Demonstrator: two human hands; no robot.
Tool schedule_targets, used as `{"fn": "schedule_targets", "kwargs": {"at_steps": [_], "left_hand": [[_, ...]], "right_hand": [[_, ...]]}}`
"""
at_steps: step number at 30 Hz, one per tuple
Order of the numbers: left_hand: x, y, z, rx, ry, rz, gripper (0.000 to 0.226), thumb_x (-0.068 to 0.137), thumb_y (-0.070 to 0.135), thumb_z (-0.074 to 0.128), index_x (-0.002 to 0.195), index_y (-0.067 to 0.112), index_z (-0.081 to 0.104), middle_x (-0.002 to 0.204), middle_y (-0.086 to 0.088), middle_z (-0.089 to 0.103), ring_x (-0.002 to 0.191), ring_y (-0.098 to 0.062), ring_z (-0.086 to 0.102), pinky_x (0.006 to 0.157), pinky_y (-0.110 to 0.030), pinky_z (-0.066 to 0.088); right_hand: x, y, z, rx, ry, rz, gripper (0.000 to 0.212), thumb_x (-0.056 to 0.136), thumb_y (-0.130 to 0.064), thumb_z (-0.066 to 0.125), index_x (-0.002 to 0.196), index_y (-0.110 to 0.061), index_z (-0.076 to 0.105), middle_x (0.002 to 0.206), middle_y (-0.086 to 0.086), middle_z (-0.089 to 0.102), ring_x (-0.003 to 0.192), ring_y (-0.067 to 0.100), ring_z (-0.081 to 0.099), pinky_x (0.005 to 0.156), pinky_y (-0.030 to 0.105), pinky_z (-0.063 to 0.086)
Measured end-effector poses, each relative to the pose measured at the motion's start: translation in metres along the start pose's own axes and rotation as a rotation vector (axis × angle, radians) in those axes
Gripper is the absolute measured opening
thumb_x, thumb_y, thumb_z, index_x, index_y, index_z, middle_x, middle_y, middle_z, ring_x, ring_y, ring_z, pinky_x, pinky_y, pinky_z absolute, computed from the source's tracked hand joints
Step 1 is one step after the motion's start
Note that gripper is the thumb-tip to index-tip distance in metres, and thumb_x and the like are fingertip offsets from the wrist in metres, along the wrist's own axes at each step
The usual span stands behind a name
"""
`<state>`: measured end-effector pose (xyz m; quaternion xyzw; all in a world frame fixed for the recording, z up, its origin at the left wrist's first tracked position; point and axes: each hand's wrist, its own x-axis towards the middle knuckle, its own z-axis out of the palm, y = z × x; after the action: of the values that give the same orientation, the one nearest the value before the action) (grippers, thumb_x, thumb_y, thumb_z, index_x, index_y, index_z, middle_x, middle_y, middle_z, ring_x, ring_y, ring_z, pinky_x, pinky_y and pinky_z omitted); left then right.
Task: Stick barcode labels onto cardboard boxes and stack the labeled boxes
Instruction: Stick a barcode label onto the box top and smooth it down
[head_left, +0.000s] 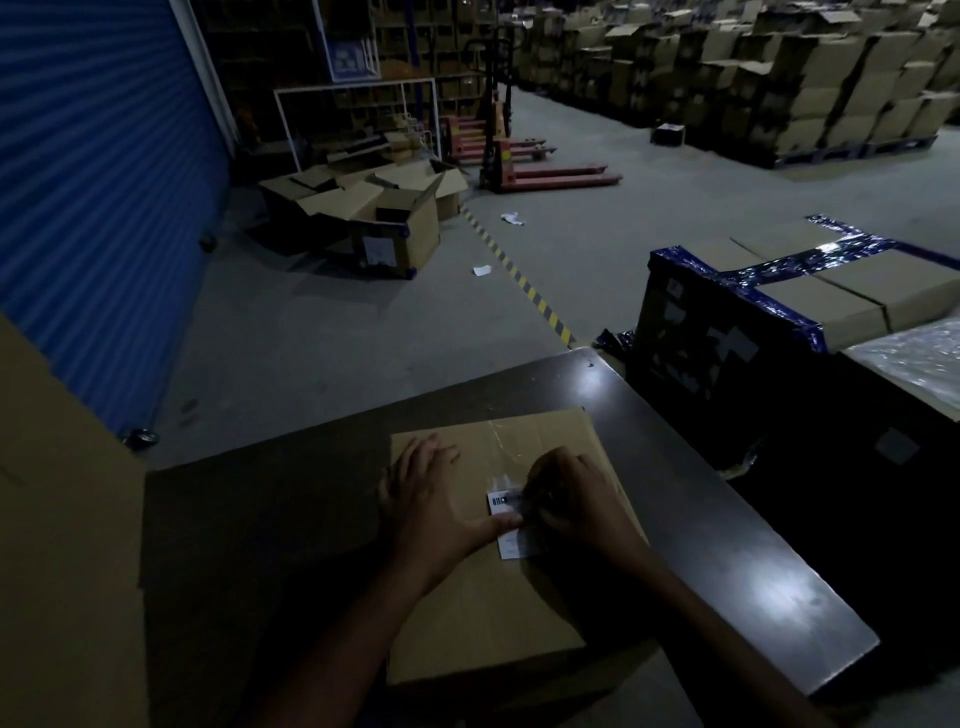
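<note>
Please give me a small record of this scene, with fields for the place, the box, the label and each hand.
place: dim warehouse, dark table
box: cardboard box lying flat on the table
label: barcode label on the box top
left hand: left hand flat on the box, thumb on the label
right hand: right hand fingers curled at the label's right edge
background: pallet jack, stacked boxes

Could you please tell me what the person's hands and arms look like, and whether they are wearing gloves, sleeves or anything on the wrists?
Both hands are bare: the left hand and the right hand wear no gloves. Both forearms are uncovered as far as the picture shows, with no sleeve in view. No watch, band or ring can be made out, though the light is dim.
</note>
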<state>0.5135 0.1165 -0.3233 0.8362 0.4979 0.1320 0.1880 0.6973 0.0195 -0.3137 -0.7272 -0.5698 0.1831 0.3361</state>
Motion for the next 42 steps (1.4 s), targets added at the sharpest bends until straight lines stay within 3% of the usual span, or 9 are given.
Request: {"fn": "schedule_targets", "kwargs": {"at_steps": [4,8,10,12,15,21,25,32,42], "left_hand": [[0.001,0.002,-0.003,0.000,0.018,-0.004,0.114,0.053,0.102,0.038,0.143,0.032,0.041,0.161,0.008,0.019,0.150,-0.014,0.008,0.123,-0.053,0.006],[0.024,0.007,-0.006,0.032,0.068,0.015,0.089,0.065,0.092,0.051,0.122,0.024,0.048,0.153,-0.004,0.026,0.153,-0.019,-0.003,0.122,-0.056,-0.007],[0.034,0.004,-0.005,0.048,0.035,0.045,0.101,0.066,0.092,0.050,0.138,0.022,0.038,0.161,-0.004,0.014,0.153,-0.019,-0.013,0.122,-0.053,-0.011],[0.040,0.002,-0.001,0.141,-0.013,0.085,0.125,0.063,0.099,0.029,0.159,0.022,0.007,0.167,-0.002,-0.011,0.151,-0.019,-0.021,0.122,-0.051,-0.013],[0.040,0.004,0.000,0.252,-0.056,0.091,0.130,0.057,0.100,-0.002,0.160,0.021,-0.002,0.168,-0.004,-0.001,0.154,-0.021,-0.011,0.122,-0.052,-0.010],[0.014,0.006,-0.015,0.149,-0.088,-0.151,0.120,0.062,0.096,0.047,0.154,0.026,0.018,0.157,-0.011,0.026,0.146,-0.033,0.024,0.118,-0.050,0.020],[0.002,0.007,-0.010,0.172,-0.034,-0.162,0.137,0.051,0.105,0.035,0.157,0.024,0.011,0.159,-0.006,0.025,0.146,-0.026,0.028,0.121,-0.052,0.008],[-0.006,0.009,-0.007,0.222,0.076,-0.135,0.142,0.041,0.110,0.013,0.155,0.024,0.022,0.155,-0.002,0.039,0.143,-0.020,0.035,0.121,-0.052,0.010],[-0.005,0.007,-0.005,0.187,0.073,-0.136,0.132,0.049,0.106,0.032,0.154,0.027,0.022,0.154,0.000,0.038,0.143,-0.020,0.034,0.121,-0.050,0.007]], "right_hand": [[-0.021,-0.002,0.002,0.022,0.116,0.070,0.027,0.083,-0.029,0.072,0.101,-0.032,0.052,0.100,-0.023,0.049,0.097,-0.002,0.050,0.072,0.010,0.042],[-0.058,-0.016,0.022,-0.056,0.254,0.094,0.018,0.088,-0.035,0.066,0.095,-0.035,0.050,0.094,-0.023,0.051,0.097,0.003,0.043,0.077,0.022,0.038],[-0.063,-0.018,0.026,-0.076,0.271,0.083,0.012,0.090,-0.038,0.062,0.092,-0.035,0.050,0.092,-0.022,0.052,0.093,0.002,0.043,0.075,0.019,0.036],[-0.060,-0.019,0.025,-0.086,0.274,0.070,0.011,0.091,-0.041,0.060,0.090,-0.034,0.051,0.091,-0.021,0.054,0.091,0.003,0.046,0.075,0.021,0.039],[-0.054,-0.016,0.022,-0.129,0.232,0.036,0.013,0.091,-0.045,0.058,0.091,-0.034,0.051,0.093,-0.022,0.054,0.092,0.002,0.046,0.077,0.021,0.038],[-0.015,0.020,-0.008,-0.346,-0.018,-0.148,0.023,0.086,-0.057,0.047,0.105,-0.044,0.053,0.104,-0.025,0.053,0.097,-0.006,0.042,0.092,0.023,0.041],[0.000,0.030,-0.013,-0.339,-0.053,-0.167,0.011,0.090,-0.052,0.048,0.101,-0.052,0.046,0.098,-0.030,0.047,0.096,-0.004,0.046,0.086,0.020,0.038],[-0.027,-0.005,0.026,-0.135,0.246,-0.022,0.018,0.083,-0.043,0.055,0.101,-0.039,0.055,0.095,-0.028,0.046,0.089,-0.002,0.039,0.070,0.014,0.032],[-0.019,0.001,0.018,-0.034,0.167,0.078,0.030,0.087,-0.028,0.066,0.116,-0.029,0.059,0.112,-0.012,0.059,0.096,-0.009,0.042,0.074,0.004,0.032]]}}
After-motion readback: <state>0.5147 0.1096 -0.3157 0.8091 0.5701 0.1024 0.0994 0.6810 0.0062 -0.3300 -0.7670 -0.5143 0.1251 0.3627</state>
